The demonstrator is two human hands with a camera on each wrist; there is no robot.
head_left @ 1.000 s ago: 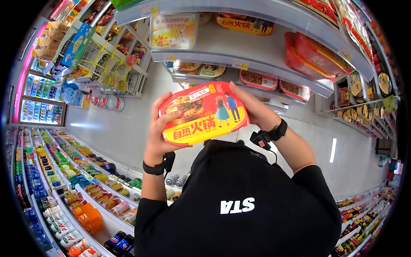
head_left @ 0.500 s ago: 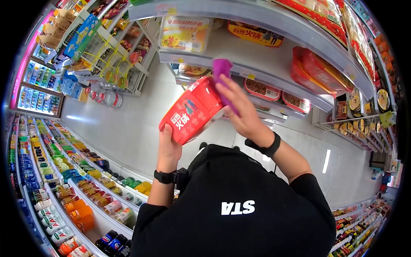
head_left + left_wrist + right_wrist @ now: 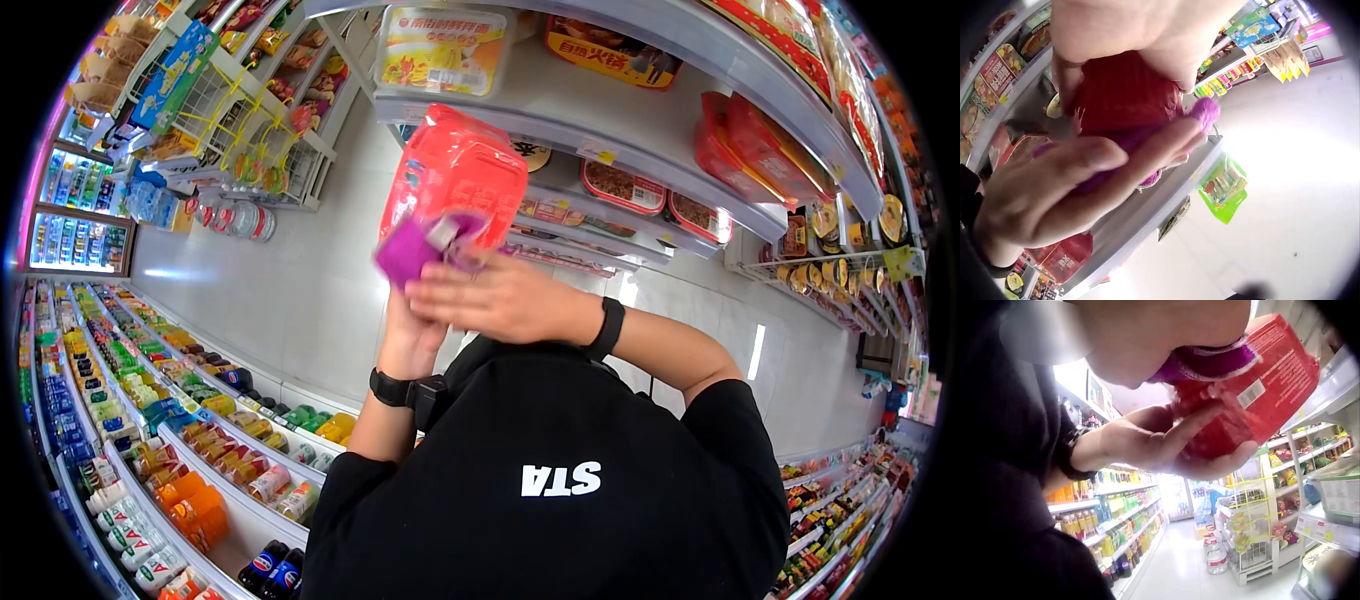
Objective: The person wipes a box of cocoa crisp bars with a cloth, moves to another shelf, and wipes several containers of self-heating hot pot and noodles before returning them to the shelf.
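A red plastic tub of self-heating hot pot (image 3: pixel 460 170) is held up in front of the body, its underside toward the head camera. My left hand (image 3: pixel 415 335) grips it from below; in the right wrist view the fingers of the left hand (image 3: pixel 1154 437) curl along the tub (image 3: pixel 1272 378), which has a white barcode label. My right hand (image 3: pixel 505 298) holds a purple cloth (image 3: pixel 408 252) against the tub's near end. In the left wrist view, the cloth (image 3: pixel 1207 112) sticks out past the long fingers of the right hand (image 3: pixel 1054 194).
A shelf (image 3: pixel 540 110) ahead carries a clear noodle box (image 3: pixel 445 50), another hot pot tub (image 3: pixel 612 50) and red packs (image 3: pixel 760 150). Drink shelves (image 3: pixel 190 440) run along the left. Water bottles (image 3: pixel 235 218) stand on the floor beside a wire rack (image 3: pixel 250 140).
The right hand has brought in the purple cloth and moved it from the tub's far right side to its near end. The left hand has turned the tub from its printed lid to its underside.
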